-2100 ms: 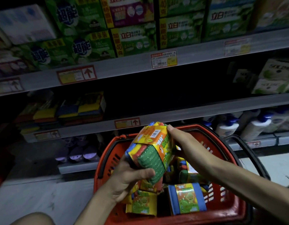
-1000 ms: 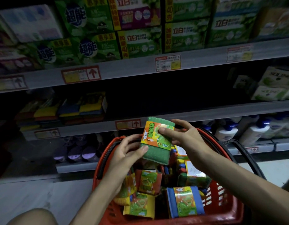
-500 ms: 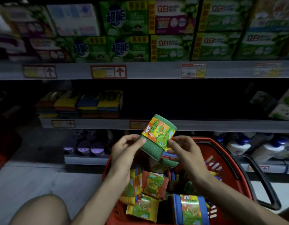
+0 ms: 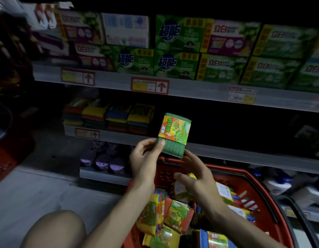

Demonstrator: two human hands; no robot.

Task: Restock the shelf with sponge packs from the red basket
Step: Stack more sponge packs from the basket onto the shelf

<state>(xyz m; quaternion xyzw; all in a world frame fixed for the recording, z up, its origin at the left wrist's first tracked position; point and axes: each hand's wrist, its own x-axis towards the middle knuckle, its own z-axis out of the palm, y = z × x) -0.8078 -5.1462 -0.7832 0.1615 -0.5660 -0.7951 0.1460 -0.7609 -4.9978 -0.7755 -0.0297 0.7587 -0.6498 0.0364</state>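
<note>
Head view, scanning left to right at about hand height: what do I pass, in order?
First the stacked sponge packs → left hand → green sponge pack in its grip → right hand → white bottles.

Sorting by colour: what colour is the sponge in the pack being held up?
Dark green, on the held-up sponge pack with an orange-and-green label; head view.

Left hand (image 4: 146,158) raised, fingers (image 4: 144,143) pinching sponge pack (image 4: 174,135); right hand (image 4: 196,174) below, fingers (image 4: 190,156) relaxed.
</note>
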